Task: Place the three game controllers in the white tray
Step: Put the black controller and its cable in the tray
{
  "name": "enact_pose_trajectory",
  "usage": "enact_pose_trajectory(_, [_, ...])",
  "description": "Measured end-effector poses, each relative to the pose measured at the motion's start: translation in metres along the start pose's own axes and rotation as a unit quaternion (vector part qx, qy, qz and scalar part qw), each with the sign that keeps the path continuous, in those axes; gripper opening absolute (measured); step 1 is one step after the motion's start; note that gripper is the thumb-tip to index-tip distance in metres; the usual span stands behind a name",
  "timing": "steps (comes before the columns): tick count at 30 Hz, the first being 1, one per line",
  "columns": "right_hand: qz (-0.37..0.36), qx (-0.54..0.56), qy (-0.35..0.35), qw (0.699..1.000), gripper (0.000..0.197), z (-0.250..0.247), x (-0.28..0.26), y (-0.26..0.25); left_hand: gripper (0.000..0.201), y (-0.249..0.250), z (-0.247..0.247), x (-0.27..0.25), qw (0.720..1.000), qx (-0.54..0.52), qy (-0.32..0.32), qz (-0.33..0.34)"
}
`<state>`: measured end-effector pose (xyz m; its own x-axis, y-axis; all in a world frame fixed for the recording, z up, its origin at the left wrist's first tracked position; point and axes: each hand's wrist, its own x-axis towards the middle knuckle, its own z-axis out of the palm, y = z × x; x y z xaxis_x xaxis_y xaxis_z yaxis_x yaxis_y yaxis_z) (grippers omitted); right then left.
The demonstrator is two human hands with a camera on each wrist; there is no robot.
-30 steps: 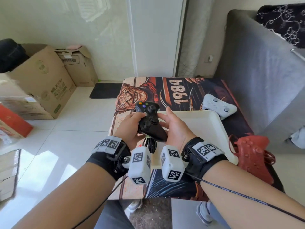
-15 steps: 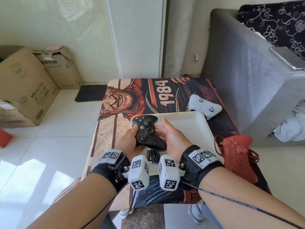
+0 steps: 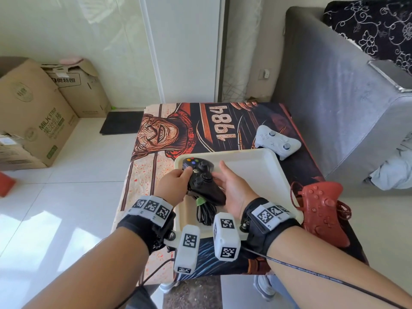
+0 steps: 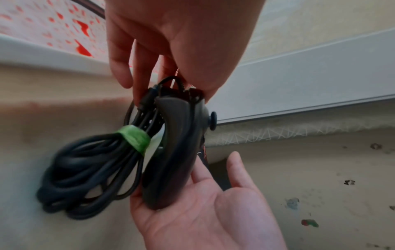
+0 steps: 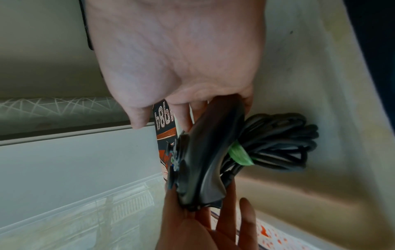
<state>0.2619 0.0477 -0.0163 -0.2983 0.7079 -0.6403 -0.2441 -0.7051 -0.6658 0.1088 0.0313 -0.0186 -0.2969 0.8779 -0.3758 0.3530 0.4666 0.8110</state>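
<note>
Both hands are low over the near-left part of the white tray (image 3: 263, 172), sharing the black controller (image 3: 201, 181). The left hand (image 3: 172, 186) grips its left horn, thumb on the face by the coloured buttons and fingers curled round the underside. The right hand (image 3: 233, 186) cups the right grip, fingers fairly straight beneath it, thumb lifted clear. From the wrist views the controller looks tilted, held a little above the tray floor. Its bundled black cable (image 3: 205, 211), cinched with a green tie (image 4: 134, 137), hangs under it and lies against the tray's near wall. Just right of the tray, on the desk (image 3: 151, 172) with its printed "1984" mat, sits the red controller (image 3: 321, 210), cord looped round it, close to the tray's rim. Further back, beside the tray's far right corner, rests the white controller (image 3: 275, 141). Right of the desk stands a grey sofa (image 3: 334, 97); far left, cardboard boxes (image 3: 33, 112) on the tiled floor.
</note>
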Motion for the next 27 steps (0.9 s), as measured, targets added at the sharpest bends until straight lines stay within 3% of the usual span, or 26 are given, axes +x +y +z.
enact_pose_trajectory(4, [-0.036,-0.023,0.037,0.998,0.053,0.000,0.002,-0.001,0.026,-0.003,-0.001,0.001,0.999,-0.038,0.004,0.017])
enact_pose_trajectory(7, [-0.048,-0.033,0.055,0.997,0.045,-0.002,0.003,-0.003,0.029,-0.008,-0.003,0.002,0.999,-0.011,-0.012,0.046])
enact_pose_trajectory(10, [-0.052,-0.037,0.077,0.995,0.051,-0.003,0.001,0.001,0.034,-0.011,-0.004,-0.001,0.996,0.022,-0.018,0.083])
enact_pose_trajectory(14, [-0.060,-0.036,0.093,0.993,0.053,-0.002,-0.003,0.007,0.034,-0.014,-0.005,0.002,0.995,0.014,0.019,0.096])
enact_pose_trajectory(18, [-0.080,-0.072,0.121,0.987,0.051,0.000,-0.001,0.012,0.025,-0.016,-0.005,0.005,0.994,0.032,0.036,0.102])
enact_pose_trajectory(22, [-0.086,-0.079,0.112,0.987,0.056,0.004,0.002,0.022,0.020,-0.019,-0.008,0.008,0.994,0.024,0.056,0.095])
enact_pose_trajectory(27, [-0.099,-0.101,0.059,0.988,0.036,0.009,0.003,0.033,0.016,-0.022,-0.018,0.008,0.997,-0.025,0.049,0.061])
